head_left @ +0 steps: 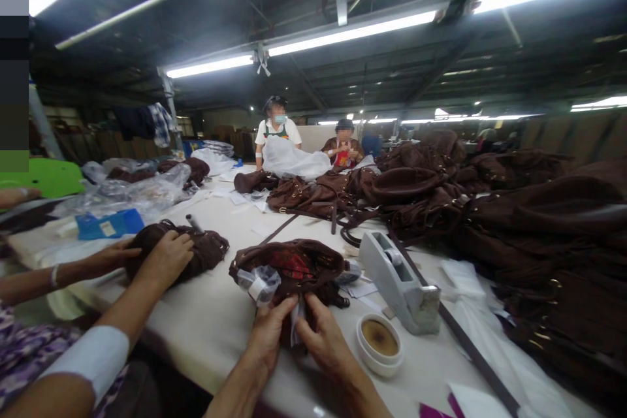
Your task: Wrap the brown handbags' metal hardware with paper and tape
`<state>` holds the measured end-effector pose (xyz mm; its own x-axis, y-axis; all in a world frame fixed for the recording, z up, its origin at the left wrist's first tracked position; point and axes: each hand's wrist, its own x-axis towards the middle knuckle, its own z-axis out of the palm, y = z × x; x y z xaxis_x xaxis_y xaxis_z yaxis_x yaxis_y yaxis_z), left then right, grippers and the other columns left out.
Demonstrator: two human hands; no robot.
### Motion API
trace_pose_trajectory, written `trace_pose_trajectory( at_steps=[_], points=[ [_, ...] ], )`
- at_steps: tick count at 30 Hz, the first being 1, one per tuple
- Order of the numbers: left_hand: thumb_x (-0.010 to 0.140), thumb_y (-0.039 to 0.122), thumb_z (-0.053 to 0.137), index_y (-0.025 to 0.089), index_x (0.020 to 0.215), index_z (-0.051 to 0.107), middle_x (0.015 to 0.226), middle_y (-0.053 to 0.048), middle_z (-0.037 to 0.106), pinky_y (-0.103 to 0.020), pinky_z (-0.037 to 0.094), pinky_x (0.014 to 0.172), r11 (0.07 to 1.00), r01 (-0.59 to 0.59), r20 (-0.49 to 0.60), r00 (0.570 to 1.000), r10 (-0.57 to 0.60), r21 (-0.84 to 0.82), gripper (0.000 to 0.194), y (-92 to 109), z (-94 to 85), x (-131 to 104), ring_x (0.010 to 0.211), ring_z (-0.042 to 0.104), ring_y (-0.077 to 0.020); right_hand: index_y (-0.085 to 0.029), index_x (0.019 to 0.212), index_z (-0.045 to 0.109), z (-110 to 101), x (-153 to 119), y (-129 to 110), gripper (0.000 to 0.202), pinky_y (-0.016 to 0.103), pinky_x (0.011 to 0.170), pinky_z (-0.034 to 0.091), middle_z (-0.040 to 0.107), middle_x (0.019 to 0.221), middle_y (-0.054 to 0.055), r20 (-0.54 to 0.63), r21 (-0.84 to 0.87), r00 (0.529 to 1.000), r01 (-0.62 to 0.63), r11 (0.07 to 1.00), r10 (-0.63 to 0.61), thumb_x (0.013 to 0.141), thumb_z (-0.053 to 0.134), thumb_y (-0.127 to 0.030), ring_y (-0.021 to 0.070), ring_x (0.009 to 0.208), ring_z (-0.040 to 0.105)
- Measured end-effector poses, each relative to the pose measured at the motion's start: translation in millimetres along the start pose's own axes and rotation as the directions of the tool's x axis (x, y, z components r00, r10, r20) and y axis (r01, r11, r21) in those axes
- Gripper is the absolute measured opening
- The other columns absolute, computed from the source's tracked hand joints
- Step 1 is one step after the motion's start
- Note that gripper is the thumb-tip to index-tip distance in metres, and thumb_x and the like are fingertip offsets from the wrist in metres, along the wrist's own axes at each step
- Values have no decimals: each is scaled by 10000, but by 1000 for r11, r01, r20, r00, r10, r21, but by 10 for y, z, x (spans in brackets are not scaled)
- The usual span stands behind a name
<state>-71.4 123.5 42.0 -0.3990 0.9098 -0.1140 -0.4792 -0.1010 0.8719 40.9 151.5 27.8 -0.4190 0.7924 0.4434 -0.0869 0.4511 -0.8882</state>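
Note:
A dark brown handbag (pixel 245 257) lies on the table in front of me, its mouth facing up and a red patterned lining (pixel 296 262) showing inside. My left hand (pixel 267 333) is closed on the bag's near side, thumb on top. My right hand (pixel 321 330) grips the same side just to the right, also closed. A pale thin strip (pixel 295 321) hangs between my thumbs; its kind is unclear. Clear plastic wrap (pixel 267 281) with a white piece covers the bag's left end. My lower fingers are partly hidden beneath the bag.
At left, a co-worker's hands (pixel 164 258) work on another brown bag (pixel 208 251). A grey tape dispenser (pixel 399 284) and a round white tub (pixel 379 343) stand close to my right. Brown bags (pixel 490 228) pile up behind and right. Two people stand or sit across the table (pixel 206 333).

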Motion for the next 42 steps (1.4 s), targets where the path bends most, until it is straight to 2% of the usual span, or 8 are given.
trace_pose_trajectory(
  at_steps=[6,11,15,20,31,37,39,42],
  points=[
    [459,366,888,151,780,722,767,-37,730,-253,493,747,997,-69,-33,997,68,-41,420,-58,85,-23,770,651,-182,-157,1184,629,122,-55,136,393,399,995,447,688,1159,126,-162,-107,986,-43,993,26,815,570,-277,282,1079,614],
    [531,494,838,165,866,686,938,-94,733,-322,502,808,996,-80,23,996,81,-48,494,-14,132,-78,894,663,-253,-182,1120,690,13,-17,-39,341,353,952,454,691,1101,98,-21,-86,1000,-19,996,18,821,590,-310,265,1044,608],
    [724,567,628,192,813,624,886,-74,697,-335,486,823,905,-231,72,973,220,357,385,21,59,-86,897,636,-248,-170,796,752,-77,60,-123,335,368,913,453,692,986,114,-106,-22,989,-102,994,100,813,612,-473,296,988,603],
    [771,423,568,228,656,531,626,-14,563,-332,418,671,763,-271,72,956,285,586,230,21,-6,-30,661,543,-222,-116,752,761,-51,203,-95,498,362,773,507,723,762,100,-117,120,964,-226,967,240,760,668,-606,288,824,649],
    [692,120,628,259,623,500,698,-31,550,-376,367,859,704,-252,42,953,301,664,201,28,-44,-40,822,549,-290,-132,885,756,107,272,44,470,432,881,518,771,922,119,-127,464,936,-236,854,328,533,868,-422,297,886,693],
    [616,116,728,210,871,639,890,-57,662,-327,406,874,793,-222,116,975,191,568,286,70,-35,-138,961,586,-284,-133,875,747,55,293,39,444,373,786,535,774,883,97,-158,498,932,-210,842,326,490,887,-306,260,810,688],
    [644,202,768,194,965,646,824,-25,656,-278,434,691,919,-53,151,989,-7,390,344,131,-35,-164,791,602,-221,-128,852,738,42,288,31,427,347,698,538,767,830,88,-160,506,930,-210,837,330,495,887,-308,238,727,677],
    [727,382,749,159,946,629,753,-19,631,-239,416,550,952,287,238,922,-304,103,334,206,-79,-173,645,586,-164,-131,837,721,35,275,28,407,313,615,518,753,807,75,-161,518,930,-206,830,331,515,888,-315,213,669,657]
  ],
)
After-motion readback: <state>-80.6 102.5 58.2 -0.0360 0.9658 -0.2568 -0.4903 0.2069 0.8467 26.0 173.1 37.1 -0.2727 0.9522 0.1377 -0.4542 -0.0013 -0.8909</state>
